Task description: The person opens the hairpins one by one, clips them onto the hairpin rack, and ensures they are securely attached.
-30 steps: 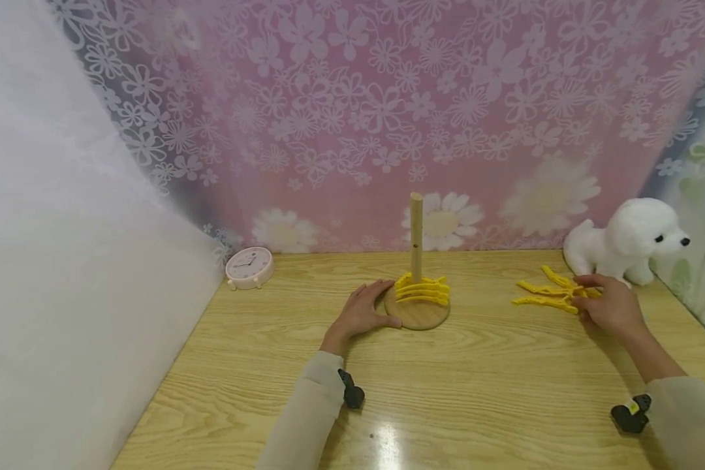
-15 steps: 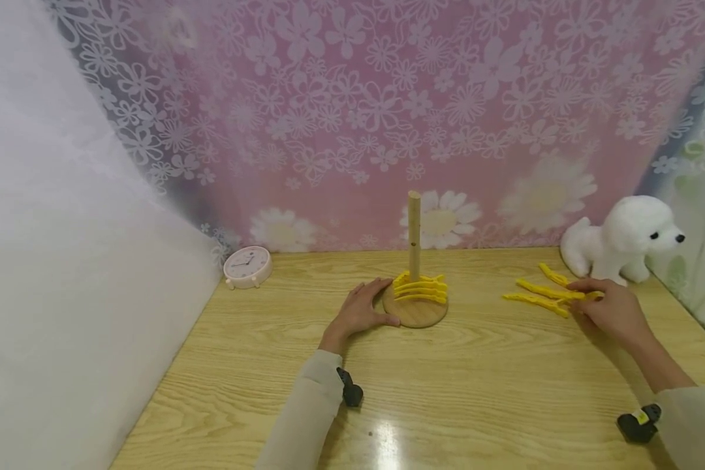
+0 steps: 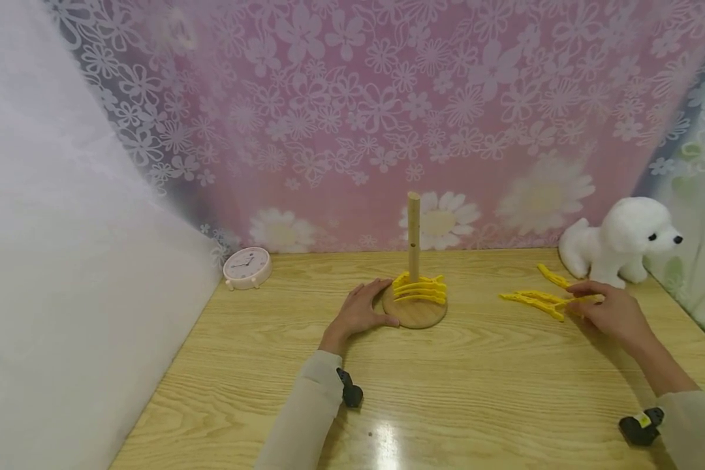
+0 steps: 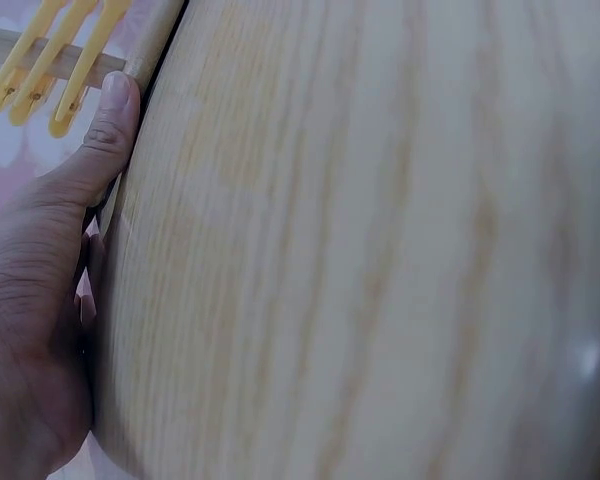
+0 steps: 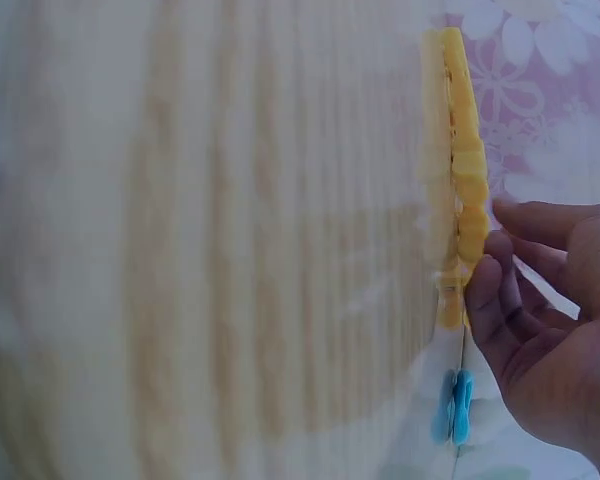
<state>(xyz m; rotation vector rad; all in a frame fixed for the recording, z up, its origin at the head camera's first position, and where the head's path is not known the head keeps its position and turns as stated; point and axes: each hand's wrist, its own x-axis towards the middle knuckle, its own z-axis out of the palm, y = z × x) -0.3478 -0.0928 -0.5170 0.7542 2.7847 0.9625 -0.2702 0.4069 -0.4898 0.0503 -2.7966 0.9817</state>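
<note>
In the head view, my left hand (image 3: 360, 312) curves its thumb and fingers round the left edge of a round wooden stand (image 3: 417, 318) with an upright post. Several long yellow clips (image 3: 420, 291) hang round the foot of that post. Farther right, my right hand (image 3: 613, 314) pinches a yellow clip (image 3: 592, 298) between thumb and fingers, partly hidden by the hand. More yellow clips (image 3: 534, 303) lie on the table just left of its fingertips, and one clip (image 3: 552, 275) lies beyond them. The right wrist view shows yellow plastic (image 5: 468, 170) at the fingertips.
A white toy dog (image 3: 619, 238) sits at the back right, beyond the right hand. At the back left is a pink clock (image 3: 248, 267). A small blue piece (image 5: 462, 405) shows in the right wrist view. A flowered curtain (image 3: 358, 130) hangs behind the table (image 3: 446, 391).
Near my right hand, the yellow clips have shifted and turned slightly leftward. The left hand keeps its place at the stand.
</note>
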